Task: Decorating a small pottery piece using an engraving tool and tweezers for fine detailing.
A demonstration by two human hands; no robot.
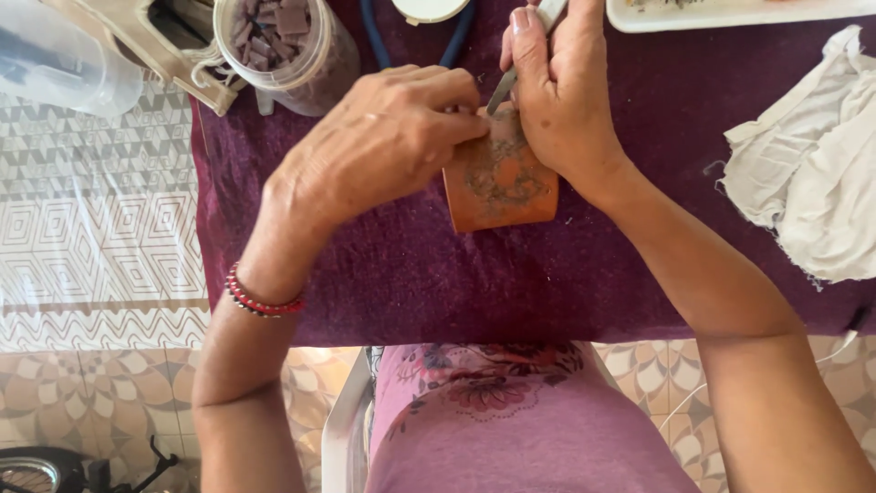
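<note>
A dark purple cloth [411,274] covers the work table, with a patterned plastic sheet [91,228] left of it and tiled floor [109,393] below. On the cloth lies an orange clay pot [500,187], on its side. The left hand [383,146] pinches the pot's rim, fingers clenched on it. The right hand [561,87] grips a thin metal tool [500,91], its tip touching the pot. Beyond the pot stands a jar of brown tile pieces [292,50]; right of the pot lies a white rag [812,164], well apart.
</note>
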